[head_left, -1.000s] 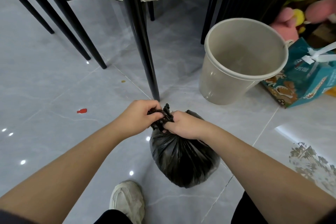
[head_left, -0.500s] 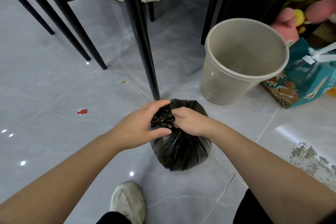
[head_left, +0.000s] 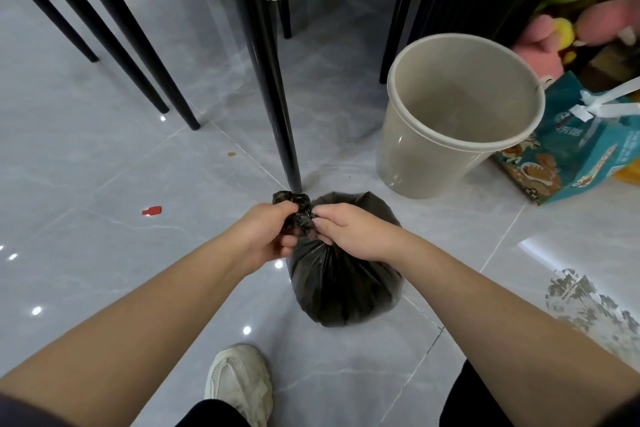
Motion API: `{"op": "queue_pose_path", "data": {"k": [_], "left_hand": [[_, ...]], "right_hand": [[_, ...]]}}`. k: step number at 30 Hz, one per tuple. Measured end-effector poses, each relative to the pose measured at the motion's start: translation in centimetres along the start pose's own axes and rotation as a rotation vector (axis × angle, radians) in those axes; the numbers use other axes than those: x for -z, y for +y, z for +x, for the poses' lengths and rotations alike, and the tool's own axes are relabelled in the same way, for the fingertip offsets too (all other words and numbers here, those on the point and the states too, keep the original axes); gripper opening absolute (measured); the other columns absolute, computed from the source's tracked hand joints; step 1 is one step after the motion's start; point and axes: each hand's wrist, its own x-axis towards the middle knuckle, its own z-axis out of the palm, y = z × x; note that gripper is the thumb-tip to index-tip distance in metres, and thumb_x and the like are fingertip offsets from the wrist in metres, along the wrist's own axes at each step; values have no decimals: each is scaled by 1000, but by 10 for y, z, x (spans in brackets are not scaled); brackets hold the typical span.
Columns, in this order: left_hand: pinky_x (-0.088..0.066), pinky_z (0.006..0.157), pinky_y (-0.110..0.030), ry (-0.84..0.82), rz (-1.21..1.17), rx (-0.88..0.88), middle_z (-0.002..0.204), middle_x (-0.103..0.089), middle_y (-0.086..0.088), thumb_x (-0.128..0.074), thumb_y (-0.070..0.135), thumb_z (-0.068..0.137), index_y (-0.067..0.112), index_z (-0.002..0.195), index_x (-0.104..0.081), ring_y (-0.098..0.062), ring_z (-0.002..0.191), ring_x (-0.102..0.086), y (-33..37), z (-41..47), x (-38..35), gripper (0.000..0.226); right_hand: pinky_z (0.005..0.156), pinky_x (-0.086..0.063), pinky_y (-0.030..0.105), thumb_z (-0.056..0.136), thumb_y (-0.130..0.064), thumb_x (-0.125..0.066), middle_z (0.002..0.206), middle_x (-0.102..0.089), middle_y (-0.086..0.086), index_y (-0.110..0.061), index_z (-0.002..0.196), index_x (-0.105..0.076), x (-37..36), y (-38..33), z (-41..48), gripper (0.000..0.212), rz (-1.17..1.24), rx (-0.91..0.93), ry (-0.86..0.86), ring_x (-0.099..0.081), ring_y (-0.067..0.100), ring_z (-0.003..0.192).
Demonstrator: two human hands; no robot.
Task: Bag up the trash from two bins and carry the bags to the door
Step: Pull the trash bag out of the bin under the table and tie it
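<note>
Now | trash bag (head_left: 341, 282) neck | between left hand (head_left: 265, 236), right hand (head_left: 355, 232) fingers (head_left: 330, 213)

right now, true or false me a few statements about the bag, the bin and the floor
1. The left hand and the right hand both grip the gathered neck of the black trash bag. True.
2. The beige bin is full of trash. False: its inside shows bare.
3. A red scrap lies on the floor, left of the hands. True.
4. The bag sits inside the bin. False: it is out of the bin, near a black chair leg.
</note>
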Motion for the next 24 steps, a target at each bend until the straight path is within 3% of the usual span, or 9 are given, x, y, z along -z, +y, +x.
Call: {"op": "queue_pose_path", "data": {"k": [3, 7, 9, 11, 13, 14, 18, 21, 24], "left_hand": [[-39, 34, -19, -31, -170, -62, 71, -65, -11, -47, 24, 97, 4, 96, -57, -10, 37, -48, -2, -4, -4, 23], [-49, 42, -22, -38, -242, -298, 101, -71, -16, -46, 8, 96, 8, 104, -47, -14, 42, -57, -3, -11, -6, 7], [-54, 51, -24, -16, -18, -467, 113, -67, -7, -44, -2, 95, 13, 122, -44, -16, 50, -63, -9, -8, -3, 31], [-54, 66, -19, -14, 461, -703, 120, -61, 5, -44, -3, 94, 24, 134, -41, -8, 64, -67, -17, -3, 3, 48], [-43, 79, -8, -34, 888, -907, 115, -56, 10, -48, 7, 94, 27, 136, -44, 6, 84, -59, -23, 2, 9, 47], [-40, 83, -7, -46, 975, -962, 110, -55, 8, -48, 13, 94, 25, 134, -48, 7, 89, -55, -24, 4, 11, 42], [-49, 75, -36, -2, 1128, -956, 90, -50, 2, -43, 21, 97, 16, 101, -59, -17, 78, -55, -21, 9, 17, 17], [-45, 71, -33, -47, 1179, -887, 79, -46, 5, -41, 20, 98, 16, 82, -52, -15, 74, -50, -15, 8, 17, 20], [-37, 66, -27, -88, 1012, -655, 69, -44, 3, -40, 19, 98, 16, 69, -44, -12, 65, -43, -6, 5, 13, 29]], "right_hand": [[59, -36, 13, 100, -5, -36, 58, -47, -10, -16, 69, -47, 3, -2, -1, 35, 187, -38, 42, -44, -4, 49], [55, -35, 9, 100, -2, -34, 42, -49, -17, -13, 70, -50, 12, 3, -1, 36, 319, -71, 87, -42, -6, 43], [54, -32, 13, 101, -6, -35, 37, -43, -16, -13, 69, -50, 12, 5, 1, 35, 336, -91, 76, -37, -3, 41], [51, -29, 14, 101, -8, -35, 37, -39, -16, -12, 68, -49, 11, 6, 1, 36, 391, -103, 47, -33, -2, 41], [50, -28, 14, 100, -7, -36, 38, -37, -15, -11, 68, -49, 10, 5, 1, 36, 444, -106, 19, -32, -1, 42], [50, -29, 14, 100, -7, -36, 39, -36, -15, -11, 67, -50, 10, 5, 1, 36, 455, -107, 1, -32, 1, 44], [63, -31, 24, 99, -15, -40, 48, -38, -9, -15, 70, -55, 10, 7, -2, 33, 380, -114, -88, -33, 13, 55], [76, -37, 28, 100, -20, -41, 60, -49, -6, -17, 76, -57, 11, 6, -4, 29, 172, -89, -116, -44, 13, 66], [90, -43, 32, 98, -25, -44, 80, -62, -2, -14, 83, -61, 16, 9, -5, 26, -74, -46, -103, -56, 10, 80]]}}
